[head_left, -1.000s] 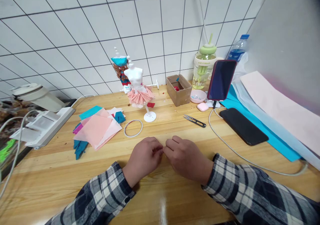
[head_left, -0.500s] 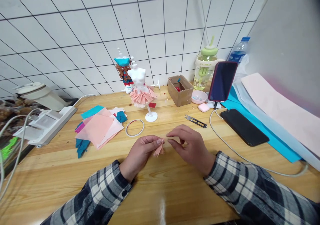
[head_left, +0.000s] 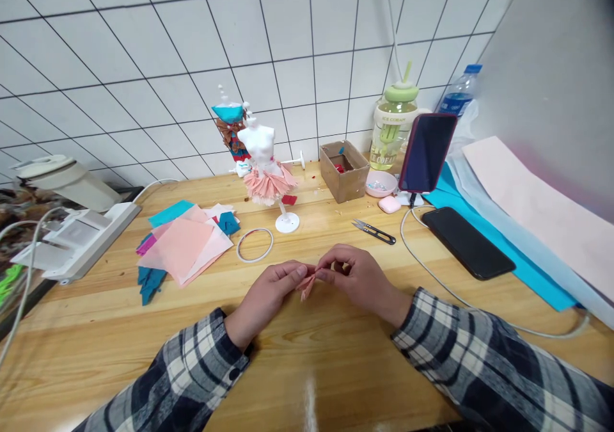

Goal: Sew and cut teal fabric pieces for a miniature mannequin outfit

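Between thumb and fingers, my left hand [head_left: 275, 289] pinches a small gathered piece of pink crepe paper [head_left: 307, 285] just above the table. My right hand [head_left: 354, 275] closes thumb and forefinger on the paper's right upper edge. Fingertips of both hands nearly meet there and hide part of it. Beyond them stands a small white mannequin [head_left: 259, 144] on a round base, wearing a pleated pink skirt [head_left: 271, 184]. A second mannequin [head_left: 229, 115] in blue, brown and red stands behind it. Pink paper sheets [head_left: 177, 243] lie in a pile at the left.
A white ring [head_left: 254, 246] and black thread snips [head_left: 374, 232] lie beyond my hands. Farther back are a cardboard box [head_left: 343, 182], a pink dish [head_left: 381, 184] and a drink bottle [head_left: 393, 128]. A phone [head_left: 467, 242], its cable and long paper sheets occupy the right.
My right hand has moved left, and its thumb and forefinger have closed on the pink paper. The paper has turned slightly in my left hand. The view has shifted a little.
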Tool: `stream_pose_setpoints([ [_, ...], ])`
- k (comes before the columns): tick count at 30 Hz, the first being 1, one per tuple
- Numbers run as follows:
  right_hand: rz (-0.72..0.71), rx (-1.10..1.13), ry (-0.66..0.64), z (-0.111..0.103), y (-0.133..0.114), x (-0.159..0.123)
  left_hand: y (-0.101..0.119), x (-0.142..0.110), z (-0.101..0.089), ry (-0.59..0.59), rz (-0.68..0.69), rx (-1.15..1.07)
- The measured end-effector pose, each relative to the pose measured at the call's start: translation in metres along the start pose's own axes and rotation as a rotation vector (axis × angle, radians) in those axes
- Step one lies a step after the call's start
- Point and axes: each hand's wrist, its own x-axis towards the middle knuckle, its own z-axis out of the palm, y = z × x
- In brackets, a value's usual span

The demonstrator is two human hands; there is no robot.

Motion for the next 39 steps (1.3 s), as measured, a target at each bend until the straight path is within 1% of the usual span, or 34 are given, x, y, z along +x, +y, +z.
stream_pose_setpoints([
  [2,0.006,-0.017,0.004,-0.002,0.002,0.001,0.002,0.0,0.0,0.043,0.03,0.079],
  [5,-0.013,-0.031,-0.012,-0.003,0.004,0.002,0.004,-0.001,-0.001,0.073,0.016,0.254],
  [7,-0.016,-0.01,-0.034,-0.003,0.005,0.002,0.004,-0.002,-0.001,0.102,0.012,0.315],
  [9,0.05,0.058,-0.058,-0.002,0.005,0.0,0.005,-0.002,0.0,0.15,0.024,0.319],
  [13,0.278,0.229,-0.077,0.004,0.004,-0.004,0.005,-0.001,0.001,0.25,0.062,0.338],
  [14,0.3,0.259,-0.077,0.007,0.003,-0.005,0.005,-0.001,0.002,0.265,0.073,0.362],
  [17,0.294,0.312,-0.046,0.012,0.002,-0.005,0.002,0.0,0.004,0.275,0.088,0.392],
  [19,0.296,0.356,-0.03,0.012,0.004,-0.004,-0.001,0.001,0.004,0.26,0.082,0.349],
  [20,0.301,0.389,-0.042,0.012,0.005,-0.003,-0.002,0.002,0.003,0.25,0.075,0.314],
  [24,0.317,0.521,-0.133,0.009,0.01,0.0,-0.006,0.003,0.0,0.227,0.013,0.09],
  [26,0.316,0.536,-0.134,0.008,0.012,0.001,-0.007,0.003,0.0,0.195,-0.013,-0.042],
  [29,0.288,0.53,-0.113,0.008,0.013,0.0,-0.006,0.001,0.002,0.148,-0.002,-0.152],
  [31,0.281,0.543,-0.132,0.008,0.015,0.0,-0.006,0.001,0.003,0.166,0.017,-0.21],
  [34,0.3,0.563,-0.218,0.007,0.019,0.002,-0.008,0.002,0.002,0.19,0.028,-0.319],
  [36,0.309,0.555,-0.26,0.006,0.02,0.003,-0.009,0.003,0.0,0.173,0.026,-0.336],
  [39,0.279,0.535,-0.248,0.004,0.019,0.003,-0.009,0.003,-0.001,0.159,0.03,-0.253],
])
